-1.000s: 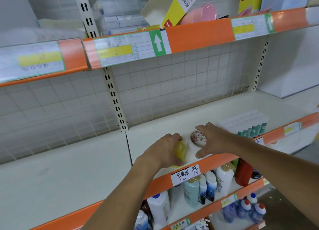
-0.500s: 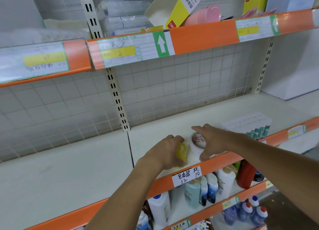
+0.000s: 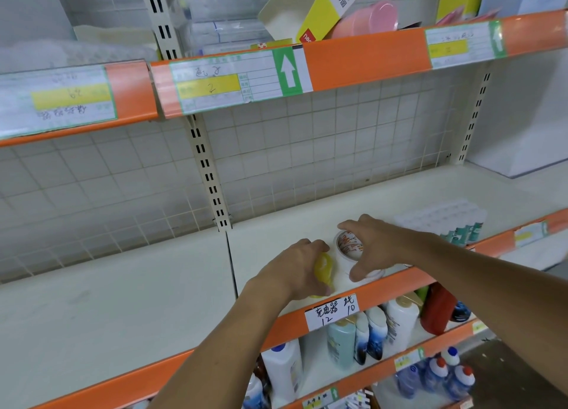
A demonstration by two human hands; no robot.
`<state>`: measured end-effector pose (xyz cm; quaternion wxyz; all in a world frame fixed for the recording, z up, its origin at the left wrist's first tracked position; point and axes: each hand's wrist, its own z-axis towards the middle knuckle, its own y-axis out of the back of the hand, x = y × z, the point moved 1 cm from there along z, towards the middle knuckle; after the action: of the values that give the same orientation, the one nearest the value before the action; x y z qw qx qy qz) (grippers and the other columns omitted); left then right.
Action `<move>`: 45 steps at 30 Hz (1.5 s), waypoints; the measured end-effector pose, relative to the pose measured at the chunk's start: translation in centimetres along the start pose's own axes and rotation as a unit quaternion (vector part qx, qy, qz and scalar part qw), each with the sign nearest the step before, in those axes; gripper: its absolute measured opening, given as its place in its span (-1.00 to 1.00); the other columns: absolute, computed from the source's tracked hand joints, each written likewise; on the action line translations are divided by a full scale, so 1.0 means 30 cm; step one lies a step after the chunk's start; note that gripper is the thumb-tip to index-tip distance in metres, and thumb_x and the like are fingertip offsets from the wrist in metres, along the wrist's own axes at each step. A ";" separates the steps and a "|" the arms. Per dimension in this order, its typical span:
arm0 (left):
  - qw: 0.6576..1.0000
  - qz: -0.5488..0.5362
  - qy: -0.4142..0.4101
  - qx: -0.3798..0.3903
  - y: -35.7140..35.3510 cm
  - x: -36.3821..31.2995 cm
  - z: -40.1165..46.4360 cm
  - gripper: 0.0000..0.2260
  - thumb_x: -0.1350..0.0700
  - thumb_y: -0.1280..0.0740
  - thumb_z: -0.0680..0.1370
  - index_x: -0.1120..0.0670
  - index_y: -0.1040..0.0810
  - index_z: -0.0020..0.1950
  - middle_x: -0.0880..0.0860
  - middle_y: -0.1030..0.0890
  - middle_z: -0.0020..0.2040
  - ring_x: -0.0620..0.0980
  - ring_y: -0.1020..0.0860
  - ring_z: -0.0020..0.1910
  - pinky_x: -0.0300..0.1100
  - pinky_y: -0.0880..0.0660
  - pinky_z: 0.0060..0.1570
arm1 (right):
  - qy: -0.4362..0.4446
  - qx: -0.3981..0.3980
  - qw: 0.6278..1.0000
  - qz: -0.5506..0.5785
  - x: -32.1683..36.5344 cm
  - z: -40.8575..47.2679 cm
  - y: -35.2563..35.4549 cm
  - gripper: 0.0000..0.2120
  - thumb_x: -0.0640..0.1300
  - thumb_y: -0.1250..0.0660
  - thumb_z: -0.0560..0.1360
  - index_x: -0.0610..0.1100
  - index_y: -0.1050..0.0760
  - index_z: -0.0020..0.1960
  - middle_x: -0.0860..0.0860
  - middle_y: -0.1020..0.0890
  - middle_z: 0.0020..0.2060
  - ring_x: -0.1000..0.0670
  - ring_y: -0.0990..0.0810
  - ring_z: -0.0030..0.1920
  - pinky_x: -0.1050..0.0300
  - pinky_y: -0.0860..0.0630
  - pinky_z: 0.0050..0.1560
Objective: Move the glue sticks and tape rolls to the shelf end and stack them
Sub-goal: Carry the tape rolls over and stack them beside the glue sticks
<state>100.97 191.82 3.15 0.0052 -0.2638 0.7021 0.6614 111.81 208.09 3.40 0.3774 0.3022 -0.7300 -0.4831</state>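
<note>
Single head-worn wide-angle view, looking forward and down at the cream middle shelf (image 3: 129,288) from close range. It is facing the tiled back wall (image 3: 307,144), catching the upper shelf edge (image 3: 365,61) above and lower shelves at near right. Edges are bowing from lens distortion.

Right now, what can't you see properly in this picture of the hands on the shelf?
- Yellow tape roll, head view: the left hand covers most of it.
- White tape roll, head view: the right hand arches over it, hiding its right side; whether the fingers touch it is unclear.
- Glue sticks, head view: pack blurred, labels unreadable.
- Bottles on the lower shelf: tops hidden behind the orange shelf rail.
</note>
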 end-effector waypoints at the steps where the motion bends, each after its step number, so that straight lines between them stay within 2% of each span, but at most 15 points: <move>1: 1.000 0.001 0.000 -0.001 -0.002 -0.003 0.001 -0.26 -0.01 -0.53 0.42 -0.03 -0.25 0.51 0.02 -0.42 0.35 0.05 -0.44 0.30 -0.11 -0.42 0.22 | -0.001 0.002 1.000 -0.002 0.001 0.001 -0.004 0.08 0.14 -0.60 0.23 0.09 -0.06 0.58 -0.03 -0.28 0.36 -0.09 -0.34 0.37 -0.12 -0.46 0.28; 7: 1.000 -0.006 0.013 -0.012 -0.010 -0.013 -0.002 -0.30 -0.07 -0.51 0.43 -0.02 -0.27 0.49 0.02 -0.43 0.34 0.05 -0.45 0.28 -0.11 -0.43 0.20 | -0.009 0.012 1.000 -0.012 -0.002 0.002 -0.020 0.10 0.16 -0.58 0.21 0.12 -0.03 0.57 -0.01 -0.26 0.39 -0.10 -0.33 0.39 -0.16 -0.47 0.27; 11: 1.000 0.003 0.014 -0.015 -0.012 -0.016 -0.008 -0.32 -0.02 -0.51 0.44 0.00 -0.28 0.49 0.04 -0.43 0.33 0.06 -0.46 0.27 -0.09 -0.45 0.20 | -0.011 0.014 1.000 -0.013 -0.001 0.001 -0.029 0.10 0.12 -0.57 0.23 0.11 0.01 0.59 -0.02 -0.23 0.41 -0.12 -0.34 0.40 -0.15 -0.48 0.26; 19: 1.000 0.014 0.026 -0.008 -0.008 -0.023 -0.001 -0.31 0.04 -0.52 0.44 0.00 -0.28 0.49 0.04 -0.42 0.34 0.07 -0.45 0.28 -0.13 -0.43 0.17 | -0.008 0.011 1.000 -0.028 -0.007 -0.016 -0.034 0.17 0.23 -0.57 0.25 0.10 0.12 0.61 -0.02 -0.14 0.49 -0.12 -0.14 0.50 -0.23 -0.37 0.35; 24: 0.999 0.010 0.038 -0.010 -0.010 -0.024 0.002 -0.36 0.06 -0.54 0.42 -0.01 -0.34 0.43 0.04 -0.44 0.30 0.06 -0.47 0.22 -0.13 -0.45 0.13 | -0.003 0.002 0.999 -0.034 -0.018 -0.042 -0.027 0.15 0.24 -0.54 0.28 0.07 0.12 0.61 -0.01 -0.13 0.49 -0.11 -0.09 0.51 -0.20 -0.35 0.38; 28: 0.998 -0.014 0.055 -0.017 -0.013 -0.022 0.002 -0.25 0.03 -0.56 0.39 -0.02 -0.27 0.49 0.04 -0.41 0.36 0.06 -0.44 0.29 -0.12 -0.43 0.18 | 0.001 -0.006 1.000 -0.021 -0.025 -0.052 -0.024 0.15 0.25 -0.54 0.26 0.07 0.10 0.61 0.00 -0.14 0.48 -0.10 -0.10 0.50 -0.20 -0.36 0.37; 31: 0.994 -0.037 0.097 -0.030 -0.031 -0.026 -0.004 -0.19 -0.08 -0.59 0.33 0.02 -0.26 0.47 0.06 -0.43 0.35 0.07 -0.46 0.28 -0.10 -0.45 0.19 | 0.005 -0.011 1.000 -0.015 -0.022 -0.056 -0.021 0.15 0.25 -0.54 0.26 0.07 0.09 0.61 0.02 -0.14 0.47 -0.08 -0.09 0.50 -0.20 -0.37 0.36; 35: 0.990 -0.022 0.124 -0.062 -0.057 -0.039 -0.005 -0.33 -0.07 -0.57 0.35 0.07 -0.33 0.32 0.09 -0.54 0.21 0.07 -0.55 0.13 -0.11 -0.52 0.06 | 0.008 -0.016 1.000 -0.012 -0.020 -0.063 -0.021 0.13 0.24 -0.53 0.28 0.06 0.09 0.61 0.01 -0.15 0.47 -0.08 -0.10 0.50 -0.18 -0.37 0.36; 41: 0.985 -0.033 0.154 -0.075 -0.060 -0.052 -0.002 -0.35 0.03 -0.57 0.36 0.10 -0.33 0.32 0.11 -0.55 0.21 0.09 -0.55 0.14 -0.13 -0.50 0.03 | 0.009 -0.017 1.000 -0.023 -0.029 -0.073 -0.020 0.11 0.26 -0.52 0.29 0.05 0.07 0.61 -0.01 -0.16 0.47 -0.09 -0.12 0.49 -0.19 -0.35 0.37; 45: 0.981 -0.040 0.180 -0.063 -0.060 -0.062 0.001 -0.37 -0.04 -0.57 0.36 0.10 -0.33 0.29 0.08 -0.55 0.20 0.07 -0.55 0.13 -0.16 -0.49 0.00 | 0.010 -0.018 1.000 -0.021 -0.032 -0.076 -0.016 0.11 0.25 -0.51 0.30 0.04 0.07 0.61 -0.01 -0.15 0.48 -0.10 -0.10 0.50 -0.19 -0.33 0.39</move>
<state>103.23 192.54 2.16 -0.1115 -0.4062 0.6374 0.6452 114.29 207.60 3.27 0.3802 0.3155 -0.7109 -0.5005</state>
